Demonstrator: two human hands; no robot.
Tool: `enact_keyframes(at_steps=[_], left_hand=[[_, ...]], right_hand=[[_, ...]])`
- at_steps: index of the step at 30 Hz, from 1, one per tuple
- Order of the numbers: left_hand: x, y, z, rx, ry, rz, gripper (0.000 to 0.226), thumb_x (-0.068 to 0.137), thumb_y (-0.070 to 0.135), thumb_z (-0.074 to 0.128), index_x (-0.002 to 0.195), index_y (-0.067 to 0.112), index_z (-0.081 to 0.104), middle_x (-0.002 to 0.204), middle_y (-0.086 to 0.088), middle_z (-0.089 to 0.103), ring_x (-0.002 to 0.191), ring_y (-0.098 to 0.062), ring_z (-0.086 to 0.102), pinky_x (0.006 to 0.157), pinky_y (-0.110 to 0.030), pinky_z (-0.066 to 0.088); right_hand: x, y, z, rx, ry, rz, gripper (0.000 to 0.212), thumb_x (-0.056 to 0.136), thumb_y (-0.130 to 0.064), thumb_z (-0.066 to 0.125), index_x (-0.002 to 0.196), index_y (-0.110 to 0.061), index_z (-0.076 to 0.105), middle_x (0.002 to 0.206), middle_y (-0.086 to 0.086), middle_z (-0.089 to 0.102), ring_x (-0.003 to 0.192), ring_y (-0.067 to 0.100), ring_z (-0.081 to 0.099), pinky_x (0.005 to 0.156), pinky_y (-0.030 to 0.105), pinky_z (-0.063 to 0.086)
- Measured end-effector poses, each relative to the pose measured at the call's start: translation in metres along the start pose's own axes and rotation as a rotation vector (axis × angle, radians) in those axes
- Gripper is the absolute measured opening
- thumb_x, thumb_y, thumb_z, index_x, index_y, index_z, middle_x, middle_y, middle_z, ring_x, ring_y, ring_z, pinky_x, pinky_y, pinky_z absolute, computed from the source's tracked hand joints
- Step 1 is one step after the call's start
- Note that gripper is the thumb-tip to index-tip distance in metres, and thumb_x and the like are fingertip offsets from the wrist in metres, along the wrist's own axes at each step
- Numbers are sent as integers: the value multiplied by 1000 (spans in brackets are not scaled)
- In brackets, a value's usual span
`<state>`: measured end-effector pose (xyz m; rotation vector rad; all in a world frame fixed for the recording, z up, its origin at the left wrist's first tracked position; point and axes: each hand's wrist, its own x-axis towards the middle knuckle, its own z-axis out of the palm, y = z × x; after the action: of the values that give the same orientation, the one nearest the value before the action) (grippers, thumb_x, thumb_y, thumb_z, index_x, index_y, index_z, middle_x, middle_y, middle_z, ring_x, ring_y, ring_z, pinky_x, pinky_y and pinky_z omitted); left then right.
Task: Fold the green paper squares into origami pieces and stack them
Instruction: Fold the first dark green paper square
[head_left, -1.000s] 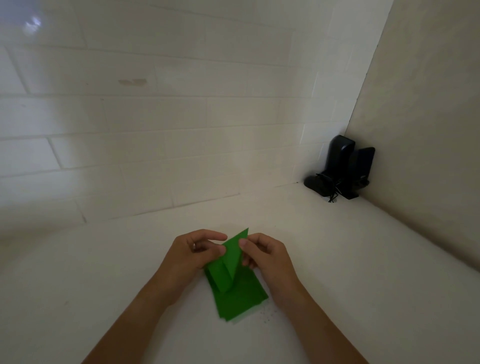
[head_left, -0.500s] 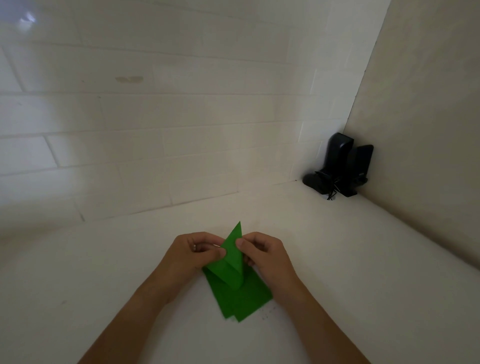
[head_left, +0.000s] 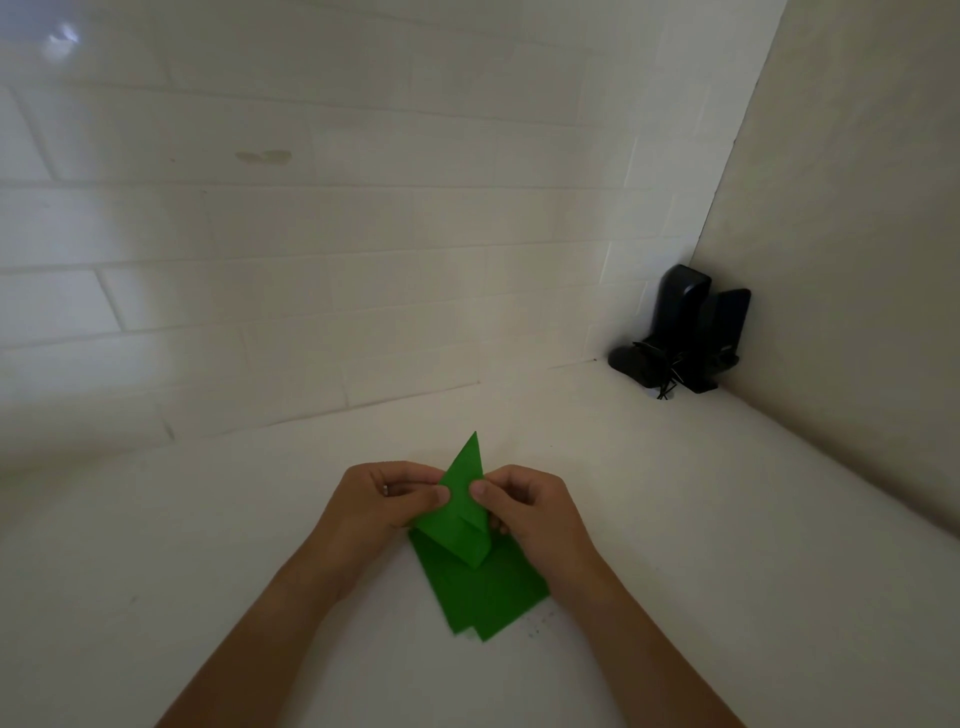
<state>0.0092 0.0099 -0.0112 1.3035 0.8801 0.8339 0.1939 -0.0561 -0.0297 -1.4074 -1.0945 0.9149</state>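
Above the stack of green squares we find our left hand and right hand, fingers curled, both pinching one folded green piece, point up

A white table fills the near and middle ground, its surface matte and plain, with a few tiny dark specks near the middle. It runs back into a corner. The far wall is faced with white rectangular tiles laid in offset rows, with thin grout lines and a small brownish smudge high up. The right wall is smooth and off-white. The light is dim and soft; a small bright reflection sits on the tiles at the far upper left. In the far right corner a black device stands on the table against both walls.
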Motion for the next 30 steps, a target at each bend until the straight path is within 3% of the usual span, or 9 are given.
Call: enact_keyframes(at_steps=[13,30], left_hand=[[2,-1,-1,-47,78,34,17,84,-1,78,100,5,80,92,-15,80,87,-25,78,73,-23,61],[8,-5,-4,-127,161,38,19,84,0,78,103,4,77,94,-17,79,88,-27,77,75,-25,63]], right_hand=[[0,1,-2,-5,-5,1,12,96,-21,73,91,-12,79,71,1,70,63,6,59,61,18,48],[-1,1,-3,-59,-36,-4,8,98,-16,70,93,-18,76,72,-6,71,67,6,62,67,20,50]])
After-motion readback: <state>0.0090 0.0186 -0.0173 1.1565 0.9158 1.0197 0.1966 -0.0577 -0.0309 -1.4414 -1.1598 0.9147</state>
